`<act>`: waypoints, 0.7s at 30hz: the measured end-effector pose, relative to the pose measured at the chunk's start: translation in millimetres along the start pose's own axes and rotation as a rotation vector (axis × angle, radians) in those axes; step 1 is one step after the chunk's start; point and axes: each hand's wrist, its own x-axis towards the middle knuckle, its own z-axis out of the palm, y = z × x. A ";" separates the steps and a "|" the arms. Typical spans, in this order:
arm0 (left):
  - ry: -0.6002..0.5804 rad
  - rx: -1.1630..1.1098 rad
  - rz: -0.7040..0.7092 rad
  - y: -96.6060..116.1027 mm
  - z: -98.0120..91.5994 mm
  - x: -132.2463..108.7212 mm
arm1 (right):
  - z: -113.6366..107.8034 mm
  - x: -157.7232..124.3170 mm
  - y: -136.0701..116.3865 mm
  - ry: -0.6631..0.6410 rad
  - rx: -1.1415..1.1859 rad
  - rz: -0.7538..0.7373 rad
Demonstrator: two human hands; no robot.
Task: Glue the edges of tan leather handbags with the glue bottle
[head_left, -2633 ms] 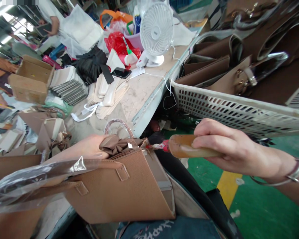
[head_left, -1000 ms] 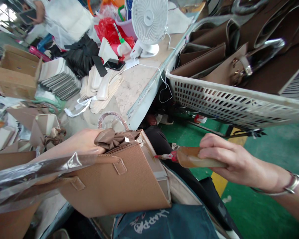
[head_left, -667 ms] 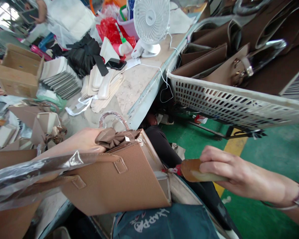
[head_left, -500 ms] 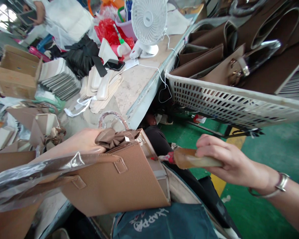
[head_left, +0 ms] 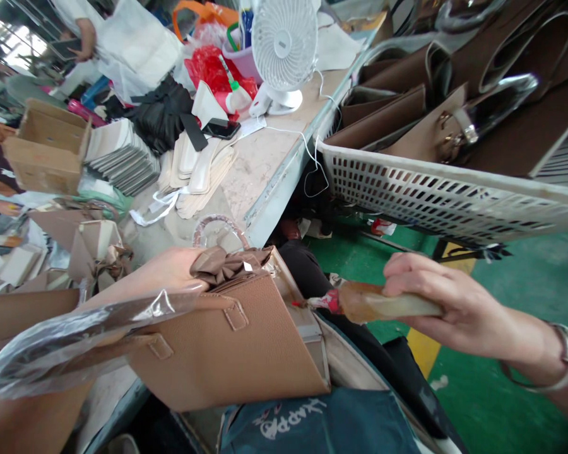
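Note:
A tan leather handbag (head_left: 227,359) lies tilted in front of me, its open side edge facing right. Its front handle (head_left: 118,328) is wrapped in clear plastic. My left hand (head_left: 182,268) is closed at the bag's top beside the bunched brown lining (head_left: 231,261); its fingertips are hidden. My right hand (head_left: 430,296) grips a yellowish glue bottle (head_left: 373,302) with a red-stained neck. The bottle's thin tip points left, close to the bag's side; whether it touches I cannot tell.
A white crate (head_left: 435,189) full of brown bag pieces stands at right. On the table (head_left: 284,151) are a white fan (head_left: 284,50), a phone (head_left: 222,128), stacked pale strips (head_left: 201,173) and a cardboard box (head_left: 47,148). Dark green cloth (head_left: 312,425) lies below the bag.
My right hand and the bottle have shifted right, with the tip slightly farther from the bag's side edge. The whole scene sits slightly farther right; my left hand keeps its place on the bag.

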 end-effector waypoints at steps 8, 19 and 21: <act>-0.012 -0.027 -0.134 6.4 -2.3 -1.5 | -13.2 41.9 -7.2 0.124 -0.084 -0.072; 0.019 0.168 -0.012 -0.5 3.4 0.4 | 6.6 6.1 4.0 -0.053 -0.028 0.038; 0.005 0.115 -0.068 1.6 2.7 -1.0 | 7.8 -2.4 0.6 -0.090 -0.003 0.082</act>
